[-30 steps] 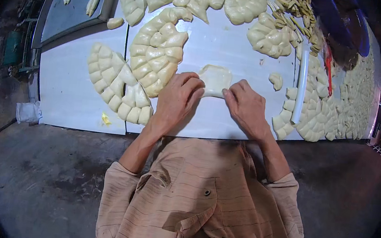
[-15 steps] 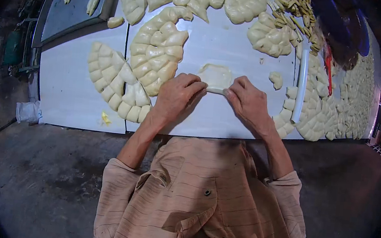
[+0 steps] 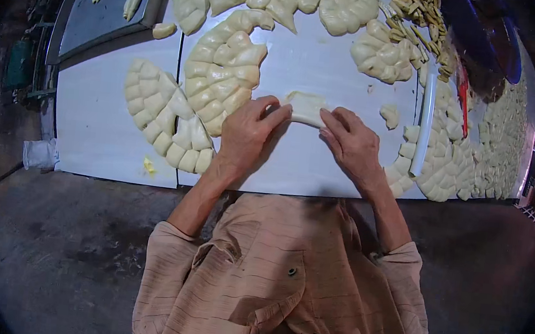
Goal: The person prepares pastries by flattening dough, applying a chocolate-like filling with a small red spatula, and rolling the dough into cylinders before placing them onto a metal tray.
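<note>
A small flat piece of dough [image 3: 308,110] lies on the white tabletop, its near edge folded over into a thick roll. My left hand [image 3: 249,132] pinches the left end of that roll between thumb and fingers. At the other end my right hand [image 3: 354,144] grips it the same way. The thin far part of the dough lies flat beyond my fingertips. Just left of my left hand is a glossy sheet of dough scored into lumps [image 3: 222,69]. A small dough scrap [image 3: 389,115] sits beyond my right hand.
Cut dough [image 3: 152,95] spreads at left, more at the back and right [image 3: 446,152]. A metal tray [image 3: 103,29] holds shaped dough pieces at far left. A white rod [image 3: 424,121] and red-handled tool [image 3: 463,99] lie right, near yellowish strips [image 3: 418,11].
Both hands have moved slightly away from me, rolling the near edge of the dough further over. Less of the flat part shows now, and the roll looks thicker.
</note>
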